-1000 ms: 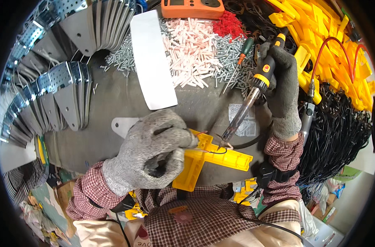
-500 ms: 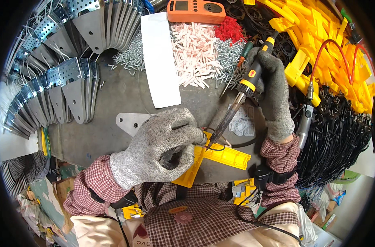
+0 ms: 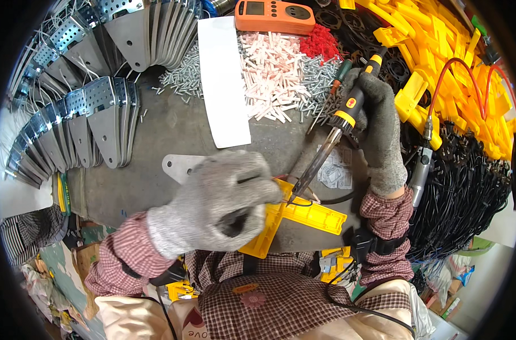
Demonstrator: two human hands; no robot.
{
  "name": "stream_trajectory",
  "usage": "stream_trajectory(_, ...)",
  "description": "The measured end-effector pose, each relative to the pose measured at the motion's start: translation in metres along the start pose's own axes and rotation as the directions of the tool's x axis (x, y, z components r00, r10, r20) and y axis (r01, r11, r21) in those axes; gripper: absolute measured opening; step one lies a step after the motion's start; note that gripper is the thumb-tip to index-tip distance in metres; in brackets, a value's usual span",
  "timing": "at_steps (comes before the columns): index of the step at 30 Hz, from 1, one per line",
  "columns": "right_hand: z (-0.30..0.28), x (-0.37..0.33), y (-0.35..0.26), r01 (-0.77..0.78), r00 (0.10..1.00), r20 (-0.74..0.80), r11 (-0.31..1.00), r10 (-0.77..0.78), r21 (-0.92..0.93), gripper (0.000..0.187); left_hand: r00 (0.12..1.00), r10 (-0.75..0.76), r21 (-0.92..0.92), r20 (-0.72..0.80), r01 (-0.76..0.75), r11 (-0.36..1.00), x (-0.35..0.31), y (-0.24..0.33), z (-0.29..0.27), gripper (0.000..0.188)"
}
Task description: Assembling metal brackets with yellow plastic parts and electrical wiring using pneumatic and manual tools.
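My gloved right hand [image 3: 377, 122] is wrapped round the black and yellow handle of a soldering iron [image 3: 344, 116]. The iron slants down to the left, its tip at the crossing of two yellow plastic shell pieces [image 3: 316, 216]. My gloved left hand [image 3: 227, 201], blurred by motion, is closed in a pinch just left of that tip; whatever its fingertips hold is too small to make out. A thin dark wire curves over the yellow piece. Partly behind my left hand lies a flat grey metal plate [image 3: 178, 166] with holes.
Beyond my hands are a white strip [image 3: 224, 85], pale pink sleeves [image 3: 272, 76], screws [image 3: 181, 76] and an orange meter [image 3: 275, 16]. Grey metal brackets [image 3: 108, 133] line the left. Yellow plastic parts [image 3: 425, 34], black cables [image 3: 456, 192] and a red-corded silver tool [image 3: 421, 173] fill the right.
My left hand has shifted slightly and is now blurred. The iron's tip has moved a little to the right, and the whole view has shifted slightly.
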State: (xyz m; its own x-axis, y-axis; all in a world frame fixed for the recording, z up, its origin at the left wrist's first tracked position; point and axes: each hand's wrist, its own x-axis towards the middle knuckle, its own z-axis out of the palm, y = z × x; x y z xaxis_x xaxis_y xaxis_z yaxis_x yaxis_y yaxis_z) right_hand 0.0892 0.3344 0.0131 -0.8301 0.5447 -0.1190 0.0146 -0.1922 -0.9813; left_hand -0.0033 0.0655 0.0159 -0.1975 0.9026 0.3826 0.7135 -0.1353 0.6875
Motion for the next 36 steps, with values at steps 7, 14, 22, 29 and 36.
stream_trajectory(7, 0.007, -0.004, -0.006, 0.000, 0.999, -0.054, 0.998, -0.003, -0.060, 0.028, 0.971, -0.241, 0.765, 0.005, 0.152, 0.626, -0.045, -0.019, -0.080, 0.020)
stream_trajectory(14, -0.011, 0.001, -0.019, 0.136, 0.971, -0.216, 0.978, -0.101, 0.155, 0.026, 0.996, -0.089, 0.458, -0.005, 0.081, 0.885, -0.017, 0.024, -0.017, 0.025)
stream_trajectory(22, -0.025, 0.003, -0.037, 0.468, 0.733, -0.168, 0.668, -0.659, -0.579, 0.023, 0.974, -0.151, -0.113, 0.171, 0.172, 0.979, 0.014, 0.013, 0.009, 0.017)
stream_trajectory(29, 0.006, 0.084, -0.027, 0.590, 0.643, 0.109, 0.399, -0.758, -0.702, 0.031, 0.890, 0.171, 0.625, 0.423, -0.423, 0.656, 0.020, 0.020, -0.006, 0.039)
stream_trajectory(36, 0.014, 0.122, -0.037, 0.081, 0.846, 0.153, -0.161, -0.511, -0.984, 0.029, 0.789, 0.022, 0.248, 0.614, -0.219, 0.944, 0.094, 0.034, 0.049, 0.044)
